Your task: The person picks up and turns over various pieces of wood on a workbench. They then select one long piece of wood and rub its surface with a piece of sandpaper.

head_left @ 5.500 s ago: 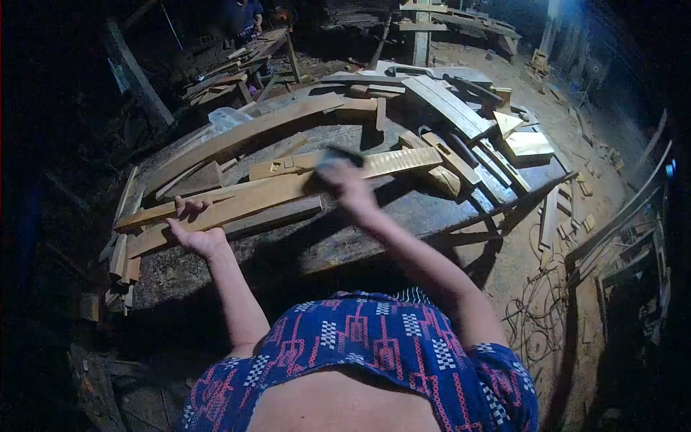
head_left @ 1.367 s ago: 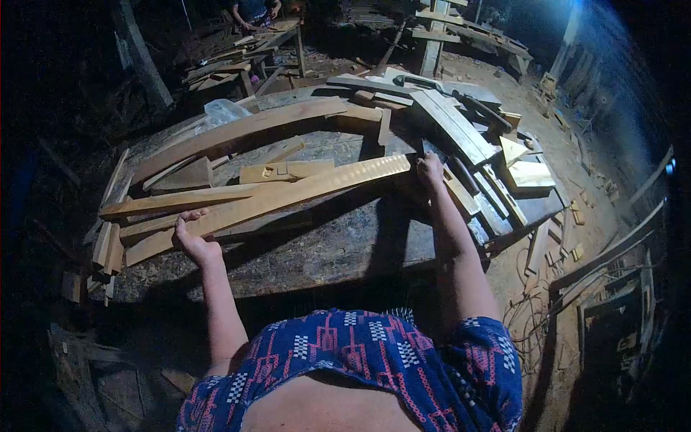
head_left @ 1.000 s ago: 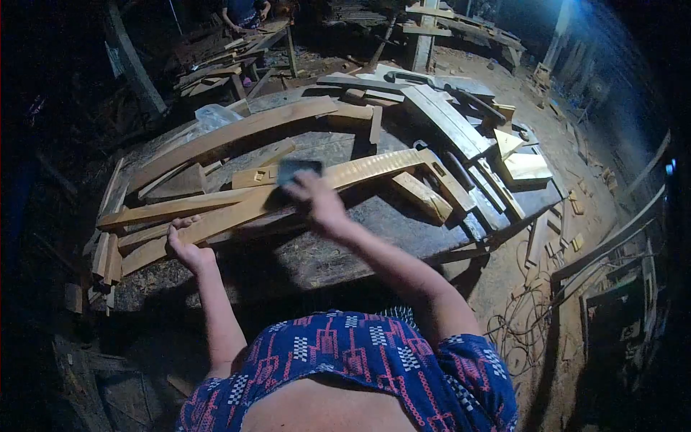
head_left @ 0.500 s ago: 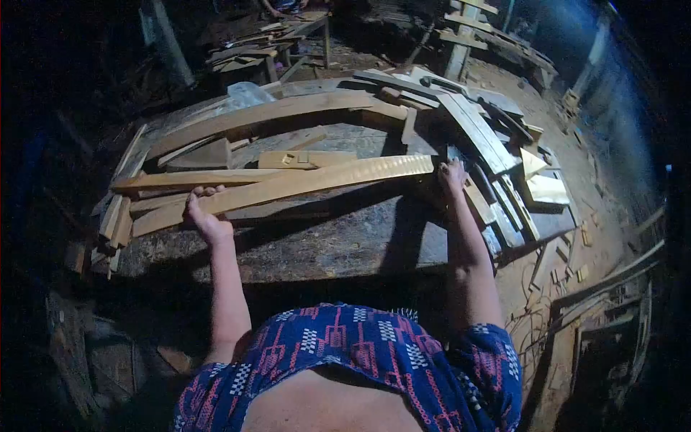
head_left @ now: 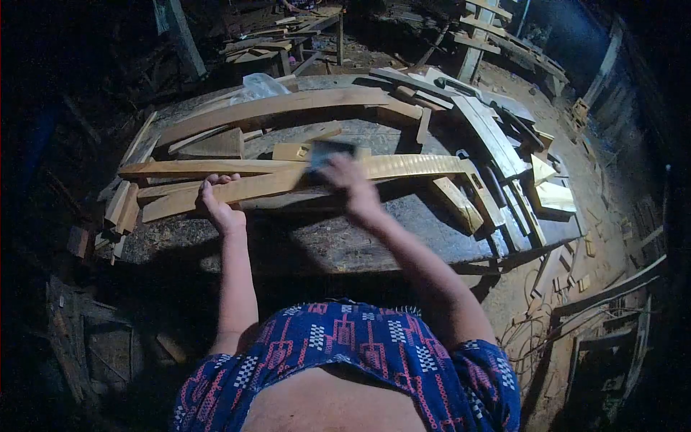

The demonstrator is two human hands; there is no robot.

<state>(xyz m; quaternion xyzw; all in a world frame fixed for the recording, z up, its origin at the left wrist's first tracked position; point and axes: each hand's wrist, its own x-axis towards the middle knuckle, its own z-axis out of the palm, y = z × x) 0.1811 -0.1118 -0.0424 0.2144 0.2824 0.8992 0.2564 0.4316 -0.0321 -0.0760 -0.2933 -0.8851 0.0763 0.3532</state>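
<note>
A long, gently curved wooden piece [head_left: 266, 186] lies across the near part of the workbench, its right half marked with ripple-like bands. My left hand [head_left: 222, 198] grips it near its left end, fingers over the far edge. Over the middle of the piece is my right hand [head_left: 345, 180], smeared by motion, with a dark flat rectangular piece [head_left: 331, 153] in it. That piece overlaps a light wooden block with a small hole [head_left: 290, 151] behind. Another wooden strip [head_left: 209, 167] runs just beyond the curved piece at the left.
The dark workbench [head_left: 345, 241] carries a larger curved board [head_left: 266, 114] and a clear plastic bag [head_left: 263, 86] at the back. Planks and tools, including a pale board [head_left: 489, 137], crowd the right side. A short wooden block [head_left: 459, 205] lies near the right front.
My right hand has swept left from beyond the curved piece's right end to its middle, carrying the dark flat piece. My left hand keeps its grip. The view has shifted slightly.
</note>
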